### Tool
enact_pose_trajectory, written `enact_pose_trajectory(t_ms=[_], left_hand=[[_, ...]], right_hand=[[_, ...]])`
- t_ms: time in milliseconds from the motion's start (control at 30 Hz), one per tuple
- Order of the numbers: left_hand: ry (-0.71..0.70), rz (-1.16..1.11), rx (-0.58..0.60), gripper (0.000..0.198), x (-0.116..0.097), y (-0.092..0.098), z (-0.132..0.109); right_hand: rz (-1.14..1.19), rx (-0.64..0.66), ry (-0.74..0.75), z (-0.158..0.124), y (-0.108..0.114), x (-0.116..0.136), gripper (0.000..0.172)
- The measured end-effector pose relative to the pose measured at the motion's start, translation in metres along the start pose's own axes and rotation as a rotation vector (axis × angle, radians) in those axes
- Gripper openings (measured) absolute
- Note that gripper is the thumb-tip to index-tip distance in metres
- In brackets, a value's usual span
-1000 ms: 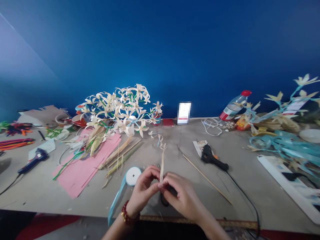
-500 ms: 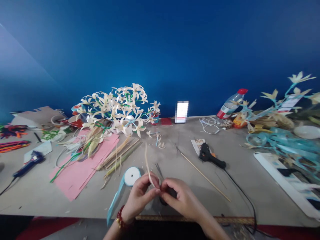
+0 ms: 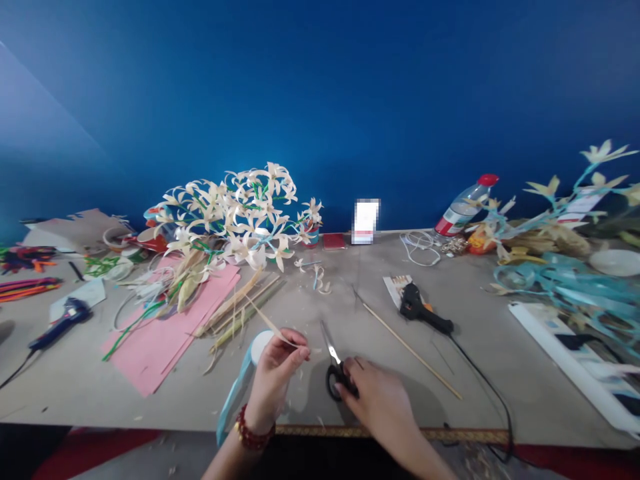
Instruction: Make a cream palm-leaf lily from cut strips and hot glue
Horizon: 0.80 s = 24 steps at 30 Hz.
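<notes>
My left hand (image 3: 279, 373), with a red bead bracelet at the wrist, pinches a thin pale strip of dried husk (image 3: 267, 322) between thumb and fingers. The strip's long end slants up to the left. My right hand (image 3: 379, 393) has its fingers closed over the black handles of a pair of scissors (image 3: 332, 355). The blades point away from me and look nearly closed. Just behind my left hand is a ribbon roll (image 3: 259, 345), partly covered by it; its light blue ribbon (image 3: 234, 392) trails toward the table's front edge.
White handmade flowers (image 3: 250, 217) stand behind pink paper (image 3: 173, 333) and dried stalks (image 3: 245, 313). To the right lie a thin stick (image 3: 410, 350), a black glue gun (image 3: 423, 312) with its cord, and a power strip (image 3: 570, 367). A blue glue gun (image 3: 63, 325) is on the left.
My hands have moved apart. The left one has shifted slightly left with the strip, which now leans further left. My right hand has let go of the strip and taken the scissors' handles.
</notes>
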<state>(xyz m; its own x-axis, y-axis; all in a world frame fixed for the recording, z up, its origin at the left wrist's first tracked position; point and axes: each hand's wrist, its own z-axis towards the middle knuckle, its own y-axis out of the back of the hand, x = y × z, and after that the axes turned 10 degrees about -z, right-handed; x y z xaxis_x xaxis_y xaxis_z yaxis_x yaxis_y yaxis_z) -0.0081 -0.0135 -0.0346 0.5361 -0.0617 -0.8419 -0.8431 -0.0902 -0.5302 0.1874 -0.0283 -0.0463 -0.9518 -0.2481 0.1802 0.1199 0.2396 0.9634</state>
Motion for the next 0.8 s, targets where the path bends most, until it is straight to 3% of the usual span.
enact_pose_trajectory(t_ms=[133,233,300,367,500,600,733,800], left_hand=[[0.034,-0.103,0.022,0.016,-0.006,-0.009,0.001],[0.069,-0.185,0.024,0.018,-0.009,-0.011,0.002],[0.105,-0.247,0.02,0.018,-0.01,-0.011,0.003],[0.143,-0.305,0.02,0.017,-0.009,-0.011,0.004],[0.162,-0.355,0.019,0.017,-0.007,-0.01,0.006],[0.14,-0.357,0.028,0.017,-0.007,-0.01,0.007],[0.069,-0.322,0.062,0.017,-0.012,-0.007,0.006],[0.053,-0.301,0.081,0.018,-0.014,-0.008,0.004]], right_hand=[[0.006,0.004,-0.034,0.002,0.008,-0.009,0.013],[0.136,0.014,-0.078,0.004,0.009,-0.022,0.009],[0.402,0.053,-0.101,0.003,0.005,-0.03,0.012],[0.812,0.147,-0.124,0.002,-0.001,-0.035,0.018],[1.473,0.241,-0.196,-0.002,-0.013,-0.03,0.028],[1.692,0.173,-0.254,-0.002,-0.016,-0.025,0.033],[1.955,-0.063,-0.436,0.002,-0.013,-0.032,0.044],[2.097,-0.009,-0.432,0.003,-0.011,-0.035,0.046]])
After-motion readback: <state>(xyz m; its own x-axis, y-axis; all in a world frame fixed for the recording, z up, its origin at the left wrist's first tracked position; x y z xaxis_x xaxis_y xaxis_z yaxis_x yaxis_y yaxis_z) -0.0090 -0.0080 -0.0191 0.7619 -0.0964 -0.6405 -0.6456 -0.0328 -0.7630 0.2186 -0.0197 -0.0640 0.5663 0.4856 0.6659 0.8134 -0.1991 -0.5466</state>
